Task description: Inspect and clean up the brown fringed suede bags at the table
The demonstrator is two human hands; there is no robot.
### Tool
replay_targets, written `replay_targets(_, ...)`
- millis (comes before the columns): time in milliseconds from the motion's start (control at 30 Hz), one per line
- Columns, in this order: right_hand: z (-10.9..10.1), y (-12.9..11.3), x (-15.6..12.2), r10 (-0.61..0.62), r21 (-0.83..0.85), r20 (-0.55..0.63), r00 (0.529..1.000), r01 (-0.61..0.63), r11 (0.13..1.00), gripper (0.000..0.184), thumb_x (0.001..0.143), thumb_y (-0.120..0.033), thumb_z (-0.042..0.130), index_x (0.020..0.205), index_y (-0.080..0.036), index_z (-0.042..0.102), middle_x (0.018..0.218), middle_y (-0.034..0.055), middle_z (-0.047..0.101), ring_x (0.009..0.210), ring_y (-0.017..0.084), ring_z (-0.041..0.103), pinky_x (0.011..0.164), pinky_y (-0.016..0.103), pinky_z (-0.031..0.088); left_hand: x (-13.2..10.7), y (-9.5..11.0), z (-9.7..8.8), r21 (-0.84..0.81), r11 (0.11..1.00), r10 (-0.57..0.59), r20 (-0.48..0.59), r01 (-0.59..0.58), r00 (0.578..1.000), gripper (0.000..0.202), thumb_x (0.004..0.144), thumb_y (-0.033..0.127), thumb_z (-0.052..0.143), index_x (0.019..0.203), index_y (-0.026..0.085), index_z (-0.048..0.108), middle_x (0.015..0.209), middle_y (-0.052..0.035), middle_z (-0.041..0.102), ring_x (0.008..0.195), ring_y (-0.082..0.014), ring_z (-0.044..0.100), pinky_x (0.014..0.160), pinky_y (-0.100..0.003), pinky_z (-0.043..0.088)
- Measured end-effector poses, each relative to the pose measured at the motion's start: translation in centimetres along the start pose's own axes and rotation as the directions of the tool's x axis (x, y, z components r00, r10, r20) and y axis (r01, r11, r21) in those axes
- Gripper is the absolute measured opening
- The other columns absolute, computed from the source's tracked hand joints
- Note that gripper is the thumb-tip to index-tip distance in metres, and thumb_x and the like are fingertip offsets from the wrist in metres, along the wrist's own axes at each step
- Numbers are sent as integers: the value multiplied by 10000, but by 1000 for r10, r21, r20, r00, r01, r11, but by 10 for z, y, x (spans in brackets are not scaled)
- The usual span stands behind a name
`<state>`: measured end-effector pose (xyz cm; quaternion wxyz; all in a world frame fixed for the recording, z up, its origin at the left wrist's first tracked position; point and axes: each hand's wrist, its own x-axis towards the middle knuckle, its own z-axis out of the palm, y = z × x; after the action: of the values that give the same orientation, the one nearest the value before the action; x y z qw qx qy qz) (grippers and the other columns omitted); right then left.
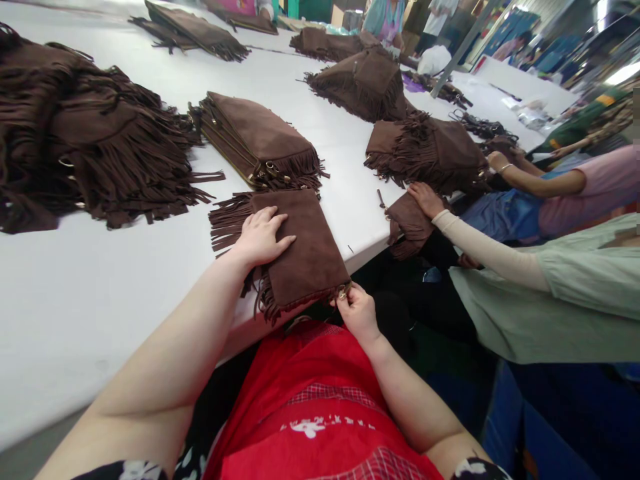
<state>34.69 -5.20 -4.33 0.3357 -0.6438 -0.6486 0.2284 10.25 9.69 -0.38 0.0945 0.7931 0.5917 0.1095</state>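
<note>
A brown suede fringed bag (305, 250) lies at the near edge of the white table (100, 280), one corner hanging over the edge. My left hand (261, 235) rests flat on top of the bag, fingers spread. My right hand (354, 308) is at the bag's overhanging corner, its fingers pinched on a small metal ring or zipper pull (343, 291) there.
Several more brown fringed bags lie around: a big heap (90, 147) at left, a stack (255, 137) behind my bag, others (425, 150) to the right. A person in a green shirt (550, 287) beside me handles another bag (410, 223). More people work further along.
</note>
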Motion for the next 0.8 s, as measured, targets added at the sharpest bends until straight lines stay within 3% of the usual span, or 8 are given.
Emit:
replay_targets(133, 1, 1, 2, 150, -118, 82, 985, -140, 983, 264, 838, -246, 531, 622, -211, 679, 670, 36, 729, 707, 181, 680, 732, 258, 487, 1, 0, -1, 5, 1000, 1, 7, -1, 1000, 653, 880, 576, 431, 1406, 189, 459, 1532, -127, 344, 1414, -312, 291, 1157, -460, 220)
replay_targets(267, 0, 17, 2, 362, -189, 193, 912, -328, 926, 224, 823, -238, 539, 665, -196, 692, 618, 10, 725, 651, 161, 684, 647, 234, 453, 1, 0, 0, 3, 1000, 3, 4, -3, 1000, 652, 881, 577, 423, 1402, 186, 462, 1527, -131, 349, 1414, -309, 290, 1154, -466, 227)
replay_targets(467, -9, 59, -12, 476, -280, 311, 822, -399, 873, 242, 817, -209, 510, 684, -190, 711, 623, 21, 724, 663, 180, 688, 665, 261, 462, 1, -1, 1, 6, 1000, 10, -1, -10, 1000, 644, 880, 578, 429, 1400, 200, 463, 1527, -124, 350, 1411, -309, 296, 1152, -466, 231)
replay_targets(500, -10, 64, -15, 469, -259, 321, 823, -400, 879, 236, 814, -204, 508, 701, -186, 714, 639, 28, 728, 675, 187, 691, 687, 274, 477, 1, -1, 1, 6, 1000, 12, -2, -12, 1000, 646, 880, 578, 430, 1400, 197, 464, 1527, -127, 349, 1411, -310, 296, 1152, -469, 231)
replay_targets(567, -10, 66, -18, 377, -127, 316, 871, -355, 926, 187, 795, -201, 542, 821, -175, 726, 767, 51, 754, 771, 203, 704, 768, 300, 505, 1, -1, 1, 3, 1000, 13, -7, -13, 1000, 648, 879, 578, 435, 1400, 194, 463, 1528, -130, 347, 1413, -309, 294, 1151, -472, 235)
replay_targets(667, 5, 51, -18, 109, 202, 271, 956, -167, 965, 374, 735, -249, 680, 1103, -179, 674, 1095, 85, 725, 1021, 235, 667, 938, 351, 490, 1, 0, 1, -1, 1000, 3, -9, -3, 1000, 646, 875, 575, 448, 1400, 198, 463, 1530, -128, 348, 1416, -303, 292, 1154, -468, 235)
replay_targets(733, 25, 30, -15, 6, 402, 282, 959, -124, 907, 427, 734, -324, 724, 1135, -190, 661, 1149, 91, 706, 1069, 258, 648, 976, 393, 482, 0, 0, 0, -3, 1000, -9, -2, 9, 1000, 642, 873, 571, 460, 1399, 204, 463, 1532, -124, 347, 1418, -299, 292, 1156, -466, 235)
replay_targets(800, 47, 7, -12, -26, 559, 353, 935, -189, 807, 362, 785, -389, 689, 1087, -191, 687, 1107, 88, 723, 1047, 265, 661, 965, 420, 497, -1, 1, -1, -5, 1000, -16, 2, 16, 1000, 640, 872, 569, 468, 1400, 208, 462, 1534, -120, 348, 1419, -294, 293, 1158, -465, 235)
